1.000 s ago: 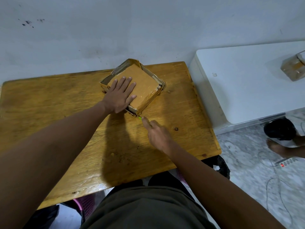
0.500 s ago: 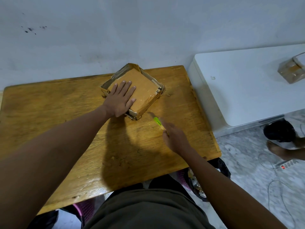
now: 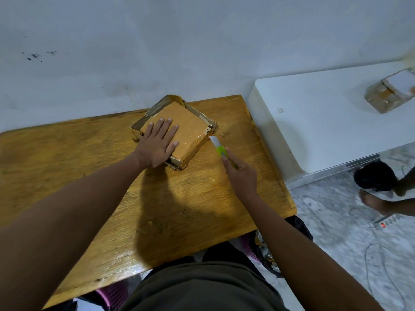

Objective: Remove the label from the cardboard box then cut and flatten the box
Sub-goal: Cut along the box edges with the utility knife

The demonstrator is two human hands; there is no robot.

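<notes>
A flat brown cardboard box, wrapped in glossy tape, lies at the far middle of the wooden table. My left hand presses flat on its top, fingers spread. My right hand grips a lime-green utility knife. The knife's blade points at the box's right side, close to the corner. No label shows on the box top, only a small printed number near the right corner.
A white cabinet stands to the right of the table, with another taped box on it. A person's foot and a power strip with cables are on the tiled floor at right. A wall rises behind the table.
My right hand has moved with the knife from the box's near corner out and round to its right side. My left hand stays pressed on the box.
</notes>
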